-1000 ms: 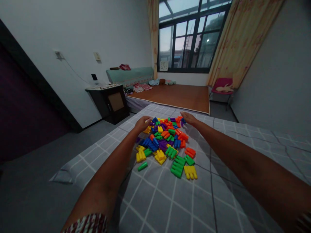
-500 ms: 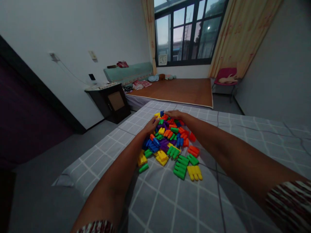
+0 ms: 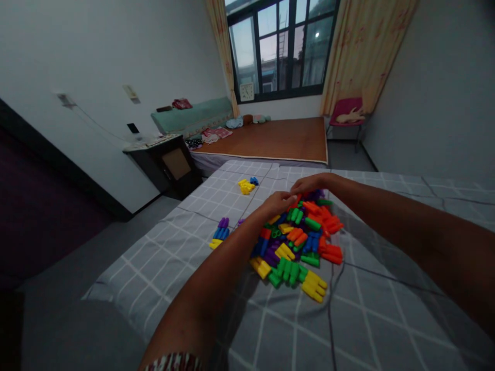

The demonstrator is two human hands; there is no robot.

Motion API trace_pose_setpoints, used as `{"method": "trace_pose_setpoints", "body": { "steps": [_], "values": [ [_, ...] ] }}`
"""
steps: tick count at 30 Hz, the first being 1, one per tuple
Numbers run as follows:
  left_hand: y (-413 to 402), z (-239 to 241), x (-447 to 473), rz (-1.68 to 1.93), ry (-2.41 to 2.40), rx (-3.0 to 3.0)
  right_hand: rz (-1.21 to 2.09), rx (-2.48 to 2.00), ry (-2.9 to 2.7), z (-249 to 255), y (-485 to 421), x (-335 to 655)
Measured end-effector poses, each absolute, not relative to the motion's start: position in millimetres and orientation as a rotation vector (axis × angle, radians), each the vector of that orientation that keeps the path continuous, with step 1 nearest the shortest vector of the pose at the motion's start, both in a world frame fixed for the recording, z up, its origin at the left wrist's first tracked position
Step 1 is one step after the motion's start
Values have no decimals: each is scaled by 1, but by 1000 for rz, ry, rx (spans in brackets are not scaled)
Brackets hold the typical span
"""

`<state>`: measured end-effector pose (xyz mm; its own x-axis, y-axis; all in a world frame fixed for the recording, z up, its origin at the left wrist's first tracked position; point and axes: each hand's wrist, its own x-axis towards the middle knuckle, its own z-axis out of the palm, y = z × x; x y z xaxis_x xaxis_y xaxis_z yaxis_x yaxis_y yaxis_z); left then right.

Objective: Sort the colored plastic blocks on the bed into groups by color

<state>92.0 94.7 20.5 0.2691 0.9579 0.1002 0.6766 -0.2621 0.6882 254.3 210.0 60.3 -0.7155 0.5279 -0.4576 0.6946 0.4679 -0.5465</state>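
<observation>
the pile of toy blocks (image 3: 297,236) was spread on the checked sheet (image 3: 162,268), its far edge covered by the left hand (image 3: 281,201) and right hand (image 3: 313,181). both were loosely curved; whether any block was gripped could not be told, fingertips being partly hidden. the small cluster (image 3: 220,233) at left could be knocked by the left forearm if swung outward; top blocks could be toppled by hard pressing.

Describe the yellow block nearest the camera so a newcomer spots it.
Find the grey checked cloth, then the pile of coloured blocks on it. At the pile's near edge lies the yellow block. It's nearest the camera, prongs pointing away from the green blocks beside it.
</observation>
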Motion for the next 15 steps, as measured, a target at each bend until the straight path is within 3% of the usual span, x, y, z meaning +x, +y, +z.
{"method": "trace_pose_setpoints", "body": {
  "steps": [9, 12, 15],
  "values": [
    [77, 41, 210, 519, 1140, 2300, -1243, 942, 2408, 63, 187, 403],
    [66, 58, 181, 729, 1005, 2374, -1133, 963, 2508, 70, 182, 425],
    [48, 65, 95, 845, 1420, 2303, -830, 1186, 2766, 76, 173, 404]
  ]
}}
